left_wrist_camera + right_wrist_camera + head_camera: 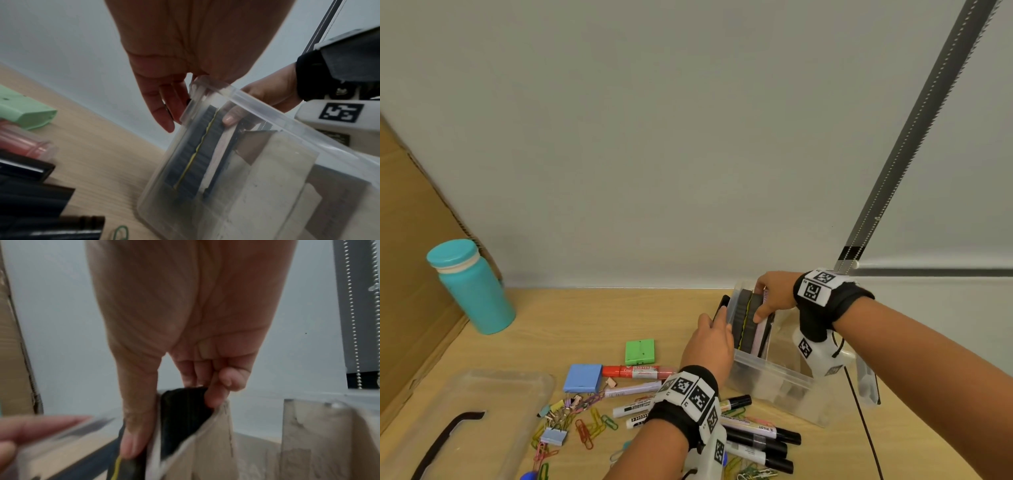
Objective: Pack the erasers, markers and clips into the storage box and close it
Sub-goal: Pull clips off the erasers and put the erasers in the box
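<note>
A clear storage box (774, 380) stands open on the wooden table. Black felt erasers (746, 322) stand on edge in its left end, seen through the wall in the left wrist view as erasers (197, 151). My right hand (759, 303) reaches into the box from above and pinches an eraser (180, 415) between thumb and fingers. My left hand (712, 317) lies with straight fingers (162, 110) against the outside of the box's left end wall. A green eraser (639, 351), a blue eraser (582, 377), a red marker (637, 371), several other markers (760, 435) and coloured clips (571, 421) lie on the table.
The clear lid (465, 421) with a black handle lies at the front left. A teal bottle (470, 286) stands at the back left beside a cardboard sheet (410, 274). A wall runs close behind the box. A black cable (866, 435) trails right of the box.
</note>
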A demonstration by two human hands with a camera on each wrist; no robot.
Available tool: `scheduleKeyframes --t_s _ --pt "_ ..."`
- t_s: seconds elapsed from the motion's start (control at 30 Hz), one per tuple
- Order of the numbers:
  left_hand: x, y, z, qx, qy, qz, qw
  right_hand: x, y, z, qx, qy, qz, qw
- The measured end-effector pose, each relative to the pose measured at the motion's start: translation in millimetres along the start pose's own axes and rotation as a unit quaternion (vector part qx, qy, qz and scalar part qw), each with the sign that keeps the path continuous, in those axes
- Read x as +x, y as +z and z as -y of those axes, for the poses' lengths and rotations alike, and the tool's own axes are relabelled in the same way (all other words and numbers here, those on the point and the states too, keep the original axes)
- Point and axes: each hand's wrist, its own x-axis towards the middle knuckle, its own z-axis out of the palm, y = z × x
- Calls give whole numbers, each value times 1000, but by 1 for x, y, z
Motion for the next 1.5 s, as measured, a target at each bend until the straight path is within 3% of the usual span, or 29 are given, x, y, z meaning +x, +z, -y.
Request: scheduleKeyframes --t_s 0.23,0.47,0.63,1.0,1.17,1.37,1.5 --pt "1 1 1 1 0 -3 1000 -2 -6 5 34 -7 50 998" --pt "1 1 0 -1 3 -4 1000 5 11 18 -27 -10 -21 999" --pt "0 0 0 -12 8 -3 1000 7 13 15 -26 -16 -28 999" --pt "0 1 1 -12 8 -4 1000 8 3 12 25 -20 64 997" --pt "0 0 0 -6 10 -7 1000 8 -5 14 -5 -14 102 995" --pt "2 1 1 4 8 -3 1000 -1 -4 17 -58 -12 21 998" --pt "-1 -2 1 23 19 -16 999 -16 0 5 -90 11 30 995"
